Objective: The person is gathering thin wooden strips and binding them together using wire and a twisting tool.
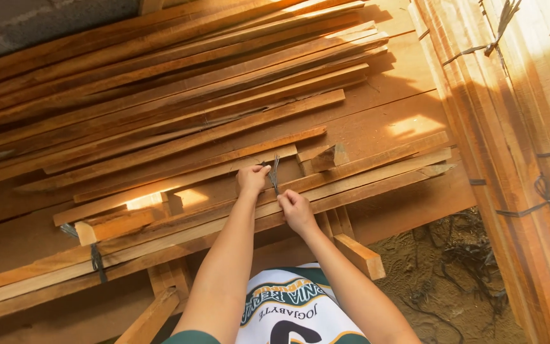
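Observation:
A loose heap of long reddish wooden slats (179,114) lies across a bundle of boards below me. A few thin strands of dark tie wire (275,172) stand up from one slat near the middle. My left hand (252,179) pinches the wire at its left side, fingers closed on it. Just to the lower right, my right hand (296,209) grips the lower end of the same wire. Both forearms reach up from the bottom of the view.
A tall stack of planks bound with wire (510,127) stands at the right. A small wood block (329,157) rests right of the hands. Short offcuts (359,255) stick out below. Loose wire lies on sandy ground (459,261) at lower right.

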